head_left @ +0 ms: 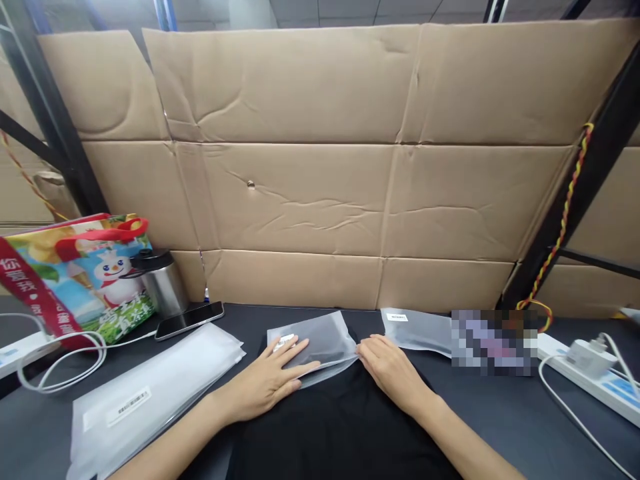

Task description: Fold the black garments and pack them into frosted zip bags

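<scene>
A frosted plastic bag (325,337) with a small barcode label lies in front of me at the table's middle. My left hand (273,377) rests on its left part, fingers spread flat beside the label. At the bag's right end, my right hand (387,367) pinches the edge with fingers together. To the left lies a stack of frosted plastic bags (155,400), the top one bearing a barcode label. Another frosted bag (420,331) with a label lies just beyond my right hand.
Back left stand a colourful carrier bag (110,280) and a steel thermos (165,283), with a phone (190,320) before them. White power strips (590,373) and cables lie at both sides. A cardboard wall (310,167) closes the back. A pixelated patch hides something at right.
</scene>
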The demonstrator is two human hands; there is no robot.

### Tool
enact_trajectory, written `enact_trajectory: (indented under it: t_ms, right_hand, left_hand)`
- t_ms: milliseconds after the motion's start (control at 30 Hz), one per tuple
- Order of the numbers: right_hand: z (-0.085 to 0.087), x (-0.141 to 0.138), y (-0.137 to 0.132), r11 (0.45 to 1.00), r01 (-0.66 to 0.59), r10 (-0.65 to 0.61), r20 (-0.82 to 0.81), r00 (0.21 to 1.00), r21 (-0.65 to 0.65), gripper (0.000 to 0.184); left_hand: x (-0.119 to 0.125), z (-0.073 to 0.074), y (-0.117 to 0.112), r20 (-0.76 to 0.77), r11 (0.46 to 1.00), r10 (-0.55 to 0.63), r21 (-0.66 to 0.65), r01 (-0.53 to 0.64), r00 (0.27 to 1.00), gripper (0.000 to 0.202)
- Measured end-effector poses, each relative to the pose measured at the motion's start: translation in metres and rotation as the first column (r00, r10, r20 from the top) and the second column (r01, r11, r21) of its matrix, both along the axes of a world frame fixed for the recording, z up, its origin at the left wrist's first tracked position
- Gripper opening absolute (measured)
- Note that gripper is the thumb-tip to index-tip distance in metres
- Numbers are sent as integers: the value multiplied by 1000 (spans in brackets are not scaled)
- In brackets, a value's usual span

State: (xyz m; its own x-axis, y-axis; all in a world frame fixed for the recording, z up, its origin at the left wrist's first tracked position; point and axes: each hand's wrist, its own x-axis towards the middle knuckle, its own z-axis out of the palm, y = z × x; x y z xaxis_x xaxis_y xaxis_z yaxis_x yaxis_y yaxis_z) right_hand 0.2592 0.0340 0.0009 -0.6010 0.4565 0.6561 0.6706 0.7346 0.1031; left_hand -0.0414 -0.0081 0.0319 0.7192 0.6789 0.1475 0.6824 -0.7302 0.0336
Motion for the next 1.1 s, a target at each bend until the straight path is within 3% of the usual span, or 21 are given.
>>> enact_trajectory:
  t_ms: [133,333,433,833,1000,1100]
  right_hand:
    - [1,1,-1,1000,5,-5,-16,1000,-9,20]
    - [-7,3,2,998,-28,30,-37,999,54,20]
    - [-10,2,3,997,-31,34,-45,998,73,22]
    - [-3,1,-3,1000,-14,14,-27,1000,28,23]
    - [-5,2,-3,999,-42,41,-30,999,-17,20]
    - [-3,2,-5,997,-55,54,-21,998,-50,19]
  left_hand:
    - [22,7,-2,50,993,31,110,-37,998,43]
    - [104,6,13,14,956,-2,294,-2,1000,25]
    - [128,0,20,-33,947,18,321,-6,999,19]
    - [130,-9,16,-42,935,61,351,-42,997,19]
    - [128,-9,15,-61,933,18,361,5,998,20]
    - [115,-7,12,-80,929,-12,368,40,997,19]
